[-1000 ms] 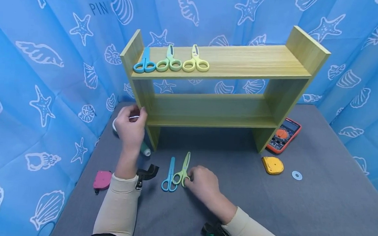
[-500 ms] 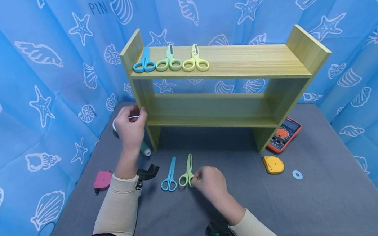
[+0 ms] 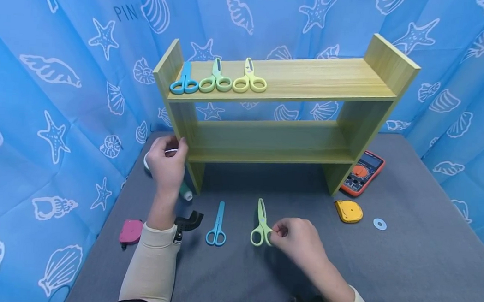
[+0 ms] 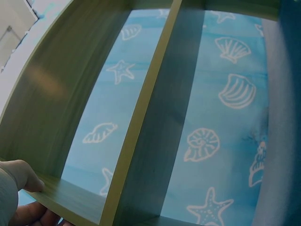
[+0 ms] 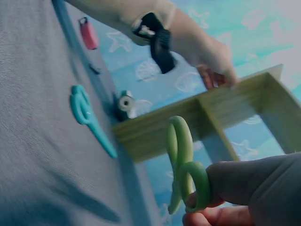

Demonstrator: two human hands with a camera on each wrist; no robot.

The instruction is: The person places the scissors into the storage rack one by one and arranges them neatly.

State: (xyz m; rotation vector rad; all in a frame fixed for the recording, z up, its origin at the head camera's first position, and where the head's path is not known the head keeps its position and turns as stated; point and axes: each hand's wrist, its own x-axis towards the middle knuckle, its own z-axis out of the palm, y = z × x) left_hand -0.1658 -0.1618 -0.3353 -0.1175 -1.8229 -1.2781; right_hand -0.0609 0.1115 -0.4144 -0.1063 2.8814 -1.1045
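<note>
Scissors progress: three pairs [image 3: 217, 78] on shelf [image 3: 313, 77]; right hand [image 3: 296, 240] pinches green pair [image 3: 260, 223] (blue pair [image 3: 217, 225] remains on bench [image 3: 405, 272]); left hand [image 3: 167, 162] grips shelf side.

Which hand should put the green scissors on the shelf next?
Right. The right hand already pinches the green scissors by a handle loop. The left hand grips the shelf side panel, apparently steadying it, and is farther from both scissors on the mat.
</note>
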